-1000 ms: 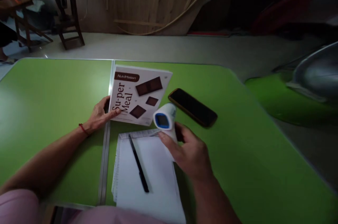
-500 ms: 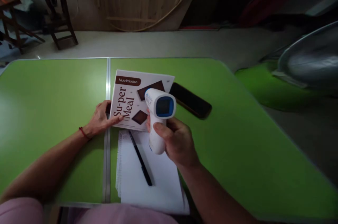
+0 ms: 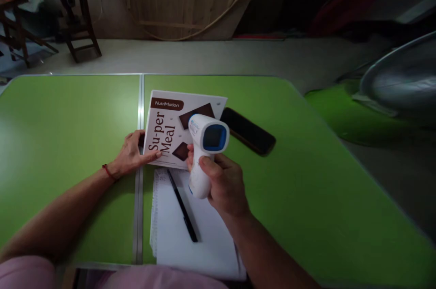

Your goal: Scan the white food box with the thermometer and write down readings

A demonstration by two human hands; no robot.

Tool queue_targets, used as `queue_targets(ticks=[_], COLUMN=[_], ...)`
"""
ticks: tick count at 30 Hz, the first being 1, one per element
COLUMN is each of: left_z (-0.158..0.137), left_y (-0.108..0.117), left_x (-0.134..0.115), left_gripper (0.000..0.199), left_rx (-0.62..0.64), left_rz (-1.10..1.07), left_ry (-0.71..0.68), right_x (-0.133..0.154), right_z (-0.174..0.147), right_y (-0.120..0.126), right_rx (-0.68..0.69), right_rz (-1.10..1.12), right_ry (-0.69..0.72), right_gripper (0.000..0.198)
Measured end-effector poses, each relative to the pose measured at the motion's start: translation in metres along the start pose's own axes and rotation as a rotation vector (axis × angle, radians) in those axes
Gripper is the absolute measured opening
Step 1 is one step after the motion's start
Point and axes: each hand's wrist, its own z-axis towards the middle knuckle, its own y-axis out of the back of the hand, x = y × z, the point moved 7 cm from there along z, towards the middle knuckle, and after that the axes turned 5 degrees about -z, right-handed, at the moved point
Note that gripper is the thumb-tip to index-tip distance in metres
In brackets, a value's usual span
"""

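Observation:
My right hand (image 3: 226,180) is wrapped round the handle of a white infrared thermometer (image 3: 199,173), raised over the table with its dark, blue-rimmed screen facing me. Behind it is a white box (image 3: 160,137) labelled "NutriMotion Su-per Meal", partly covered by the thermometer. My left hand (image 3: 131,153) grips the box at its lower left corner, thumb on the front and the other fingers mostly hidden behind. Below the box a black pen (image 3: 183,207) lies on a white paper pad (image 3: 207,246).
A dark smartphone (image 3: 250,132) lies right of the box on the green folding table (image 3: 306,189), which has a metal seam left of the box. Beyond the table stand a wooden chair (image 3: 81,21) and, at right, a green object (image 3: 354,112) beside a shiny metal one.
The thermometer's handle has tilted slightly, its lower end shifting left. My left hand stays on the box; the whole view has drifted a little.

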Motion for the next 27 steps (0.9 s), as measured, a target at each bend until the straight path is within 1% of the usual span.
queue_targets(ticks=[8,12,16,19,23,27], left_z=[0.0,0.003,0.005,0.005,0.005,0.005], left_y=[0.001,-0.001,-0.004,-0.004,-0.003,-0.001], left_x=[-0.004,-0.007,-0.012,-0.011,-0.009,-0.008], left_gripper=[0.065,0.068,0.064,0.063,0.064,0.064], left_rx=[-0.003,0.03,0.084,0.084,0.088,0.082], left_rz=[-0.019,-0.062,-0.114,-0.128,-0.131,-0.107], left_ry=[-0.006,-0.044,-0.094,-0.104,-0.108,-0.092], right_x=[-0.006,-0.004,-0.003,-0.004,-0.005,-0.003], right_z=[0.001,0.001,0.0,-0.001,-0.002,-0.002], right_y=[0.001,0.0,0.002,0.002,-0.002,-0.002], right_rx=[-0.025,-0.014,-0.019,-0.018,0.017,0.023], right_rz=[0.009,0.019,-0.002,0.0,0.037,0.018], right_ry=[-0.045,-0.031,-0.018,-0.024,-0.038,-0.005], right_gripper=[0.033,0.036,0.035,0.034,0.032,0.033])
